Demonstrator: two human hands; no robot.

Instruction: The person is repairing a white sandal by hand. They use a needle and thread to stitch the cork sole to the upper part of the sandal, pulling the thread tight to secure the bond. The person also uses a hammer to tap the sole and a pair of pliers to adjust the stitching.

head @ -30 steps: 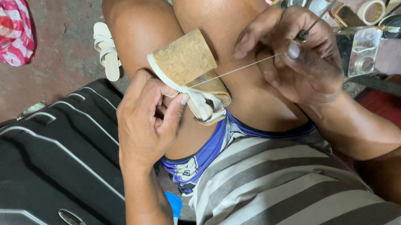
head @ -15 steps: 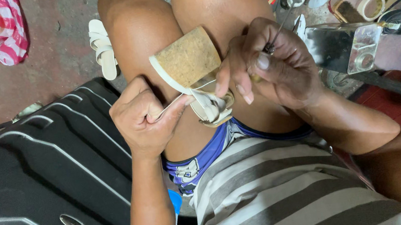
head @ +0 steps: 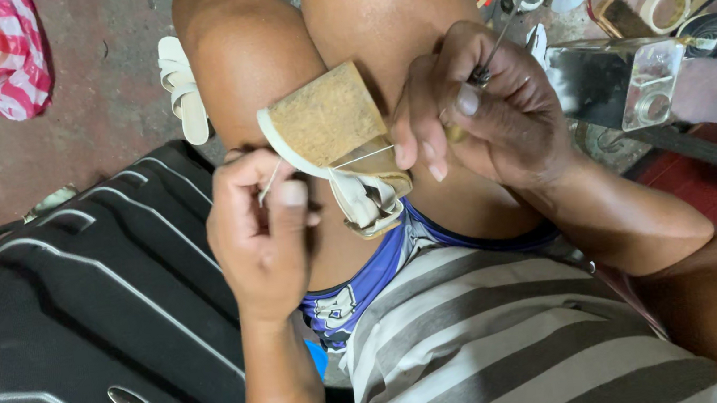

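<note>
My left hand (head: 262, 239) pinches a pale thread (head: 362, 157) taut; my right hand (head: 483, 111) is closed around a thin metal awl (head: 492, 49). Between them a cork wedge sandal (head: 336, 145) rests on my thighs, beside a black suitcase (head: 76, 333)

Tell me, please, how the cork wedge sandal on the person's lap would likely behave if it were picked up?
The cork wedge sandal looks stiff: its thick block keeps its shape between the knees. Cork probably makes it light for its bulk. Its pale straps hang loosely, so they would likely flop, and the thread running towards the left hand might tug it.
</note>
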